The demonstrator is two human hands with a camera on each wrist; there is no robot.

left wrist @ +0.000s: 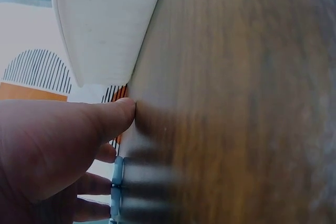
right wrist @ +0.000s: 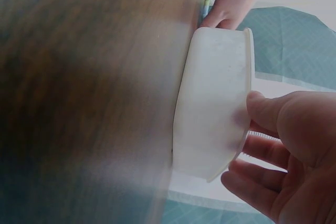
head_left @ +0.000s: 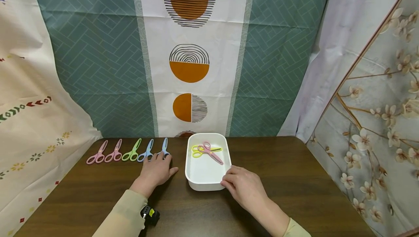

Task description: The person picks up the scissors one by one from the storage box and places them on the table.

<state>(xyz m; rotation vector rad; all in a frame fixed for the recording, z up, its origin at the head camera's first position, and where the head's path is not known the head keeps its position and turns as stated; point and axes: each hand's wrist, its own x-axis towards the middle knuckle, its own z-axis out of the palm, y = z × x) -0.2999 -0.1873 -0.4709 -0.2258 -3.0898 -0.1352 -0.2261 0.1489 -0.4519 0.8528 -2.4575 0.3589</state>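
Observation:
My left hand [head_left: 156,171] reaches over the rightmost blue scissors [head_left: 164,144], its fingers extended and spread at the handles, thumb out to the side. In the left wrist view, the fingertips meet the blue handle loops [left wrist: 116,198] lying flat on the table. A white plastic tray [head_left: 204,186] stands right of that hand. Inside it, pink scissors [head_left: 214,156] lie across yellow scissors [head_left: 216,149]. With thumb and bent fingers, my right hand [head_left: 247,188] holds the tray's near right corner at the rim; the right wrist view shows the thumb on the rim [right wrist: 249,66].
Left of my left hand, a row continues with another blue pair [head_left: 150,145], green scissors [head_left: 135,149], and two pink pairs, one of them the outermost scissors [head_left: 101,149]. The dark wooden table [head_left: 278,164] ends against a hanging patterned curtain [head_left: 275,66].

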